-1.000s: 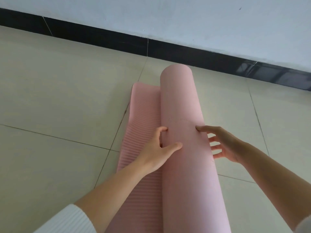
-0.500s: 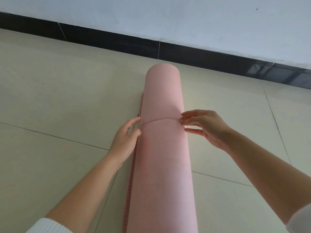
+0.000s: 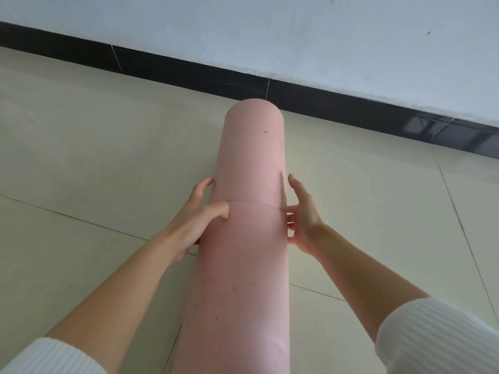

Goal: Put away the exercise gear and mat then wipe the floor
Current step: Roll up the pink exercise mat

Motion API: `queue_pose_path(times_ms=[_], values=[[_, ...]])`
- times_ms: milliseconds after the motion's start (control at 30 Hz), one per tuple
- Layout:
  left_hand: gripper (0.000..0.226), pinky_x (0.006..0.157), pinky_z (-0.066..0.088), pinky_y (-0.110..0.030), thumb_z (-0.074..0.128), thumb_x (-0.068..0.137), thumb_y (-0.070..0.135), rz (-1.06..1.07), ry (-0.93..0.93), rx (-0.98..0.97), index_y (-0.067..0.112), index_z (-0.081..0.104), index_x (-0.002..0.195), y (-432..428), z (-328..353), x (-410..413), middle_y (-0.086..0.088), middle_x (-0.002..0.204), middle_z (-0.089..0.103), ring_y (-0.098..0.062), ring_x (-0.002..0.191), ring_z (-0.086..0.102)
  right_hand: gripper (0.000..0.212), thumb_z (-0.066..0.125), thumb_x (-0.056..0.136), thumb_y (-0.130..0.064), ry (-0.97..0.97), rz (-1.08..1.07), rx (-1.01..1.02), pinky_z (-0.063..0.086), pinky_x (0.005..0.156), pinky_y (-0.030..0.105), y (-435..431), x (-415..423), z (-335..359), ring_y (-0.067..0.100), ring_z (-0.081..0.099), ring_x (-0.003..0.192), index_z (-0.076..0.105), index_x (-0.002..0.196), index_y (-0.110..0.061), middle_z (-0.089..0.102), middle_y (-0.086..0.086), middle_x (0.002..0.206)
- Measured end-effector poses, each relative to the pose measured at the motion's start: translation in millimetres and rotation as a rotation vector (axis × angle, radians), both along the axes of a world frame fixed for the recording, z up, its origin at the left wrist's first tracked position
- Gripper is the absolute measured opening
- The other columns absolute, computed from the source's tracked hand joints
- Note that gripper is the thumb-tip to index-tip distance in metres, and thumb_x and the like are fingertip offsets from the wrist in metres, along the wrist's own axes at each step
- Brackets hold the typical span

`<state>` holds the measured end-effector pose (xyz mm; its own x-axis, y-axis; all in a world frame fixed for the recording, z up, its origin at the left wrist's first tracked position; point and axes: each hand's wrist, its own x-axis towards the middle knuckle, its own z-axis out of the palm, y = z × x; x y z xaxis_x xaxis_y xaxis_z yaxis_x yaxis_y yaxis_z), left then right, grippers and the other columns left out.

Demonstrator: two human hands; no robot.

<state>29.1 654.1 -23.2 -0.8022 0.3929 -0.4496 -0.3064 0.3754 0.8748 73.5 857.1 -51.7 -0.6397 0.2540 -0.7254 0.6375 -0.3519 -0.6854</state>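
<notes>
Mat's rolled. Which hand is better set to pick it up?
Probably left: the left hand grips the pink mat roll, thumb over its top, while the right hand lies open along its side.

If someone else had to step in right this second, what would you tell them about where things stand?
Left hand: grip round the left side of the rolled pink mat, thumb pressed on top.
Right hand: open, fingers touching the roll's right side.
Mat: rolled up on the tiled floor, far end towards the black skirting.
Done: rolling.
Left: carry the mat away, stow any other gear (none in view), wipe the floor.
</notes>
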Motion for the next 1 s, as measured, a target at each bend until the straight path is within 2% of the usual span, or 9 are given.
queue_pose_path(times_ms=[200,400,500,600,700,767,800,900,1000], values=[[0.047,0.069,0.043,-0.034,0.049,0.072,0.045,0.009,0.098,0.176,0.06,0.049,0.117,4,65,6,0.005,0.104,0.062,-0.018,0.081,0.056,0.099,0.039,0.059,-0.094,0.156,0.142,-0.002,0.051,0.088,0.047,36,1,67,0.036,0.061,0.113,0.065,0.118,-0.019,0.067,0.015,0.117],[0.041,0.066,0.044,-0.032,0.035,0.078,0.06,0.068,0.195,0.266,0.054,0.058,0.111,27,162,28,0.015,0.081,0.065,-0.007,0.069,0.057,0.088,0.04,0.06,-0.095,0.3,0.262,0.112,0.052,0.088,0.054,71,26,193,0.038,0.067,0.097,0.066,0.114,-0.03,0.069,0.018,0.11],[0.052,0.095,0.041,-0.05,0.036,0.072,0.07,0.121,0.09,0.283,0.049,0.061,0.112,31,215,49,0.015,0.109,0.066,-0.007,0.104,0.058,0.083,0.039,0.063,-0.093,0.263,0.286,0.171,0.052,0.088,0.055,80,49,251,0.031,0.066,0.088,0.064,0.112,-0.032,0.067,0.016,0.101],[0.075,0.105,0.027,-0.062,0.033,0.064,0.081,0.127,-0.031,0.222,0.041,0.058,0.122,40,275,70,0.023,0.126,0.057,-0.007,0.123,0.048,0.068,0.044,0.07,-0.086,0.217,0.309,0.187,0.053,0.087,0.053,88,76,308,0.03,0.066,0.099,0.061,0.112,-0.036,0.065,0.015,0.11],[0.064,0.104,0.03,-0.063,0.03,0.068,0.085,0.113,-0.121,0.214,0.049,0.06,0.112,59,336,93,0.021,0.129,0.055,-0.008,0.125,0.045,0.052,0.052,0.073,-0.066,0.192,0.28,0.112,0.053,0.087,0.054,102,102,360,0.033,0.064,0.102,0.057,0.116,-0.038,0.06,0.017,0.116],[0.033,0.102,0.033,-0.063,0.025,0.082,0.077,0.104,-0.193,0.186,0.069,0.057,0.081,79,374,111,0.014,0.129,0.055,-0.013,0.122,0.048,0.048,0.05,0.071,-0.05,0.16,0.266,0.092,0.054,0.086,0.055,116,121,390,0.036,0.063,0.103,0.055,0.117,-0.036,0.059,0.017,0.119],[0.035,0.102,0.034,-0.063,0.022,0.085,0.073,0.092,-0.237,0.182,0.071,0.055,0.072,88,389,118,0.012,0.13,0.055,-0.015,0.122,0.048,0.047,0.051,0.07,-0.043,0.139,0.261,0.083,0.054,0.085,0.056,125,131,403,0.037,0.063,0.103,0.056,0.116,-0.033,0.06,0.016,0.119],[0.036,0.101,0.035,-0.063,0.023,0.084,0.077,0.052,-0.386,0.159,0.065,0.057,0.087,113,413,141,0.012,0.128,0.057,-0.019,0.123,0.049,0.046,0.052,0.074,-0.038,0.073,0.196,-0.01,0.054,0.082,0.059,152,163,428,0.038,0.065,0.102,0.06,0.116,-0.021,0.064,0.016,0.117],[0.049,0.101,0.037,-0.06,0.036,0.072,0.079,0.034,-0.508,0.109,0.051,0.057,0.107,139,412,161,0.013,0.117,0.063,-0.016,0.114,0.056,0.037,0.045,0.09,-0.045,0.019,0.152,-0.022,0.054,0.081,0.059,176,181,434,0.037,0.065,0.103,0.062,0.116,-0.024,0.066,0.012,0.117]])
